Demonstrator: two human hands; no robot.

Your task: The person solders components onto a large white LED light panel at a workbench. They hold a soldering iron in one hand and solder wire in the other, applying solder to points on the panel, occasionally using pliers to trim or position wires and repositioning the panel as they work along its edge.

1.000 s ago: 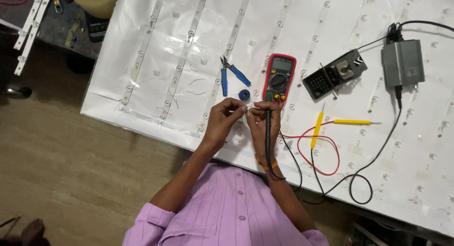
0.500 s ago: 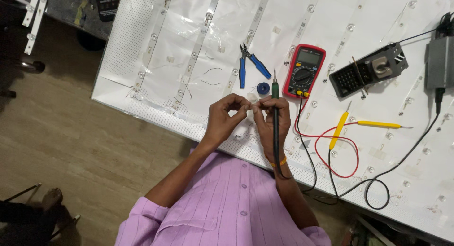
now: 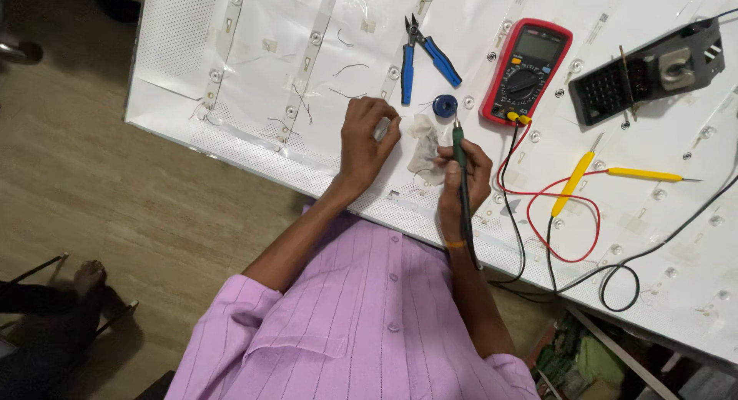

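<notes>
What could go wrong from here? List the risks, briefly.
1. The right hand holds a green-handled soldering iron with its tip beside the left hand; those fingers could get burned.
2. The tip works next to a crumpled bit of clear film, which might melt or scorch.
3. The iron's cord runs among the looped red and black leads of the multimeter; a tug could snag them or drag the meter.
</notes>
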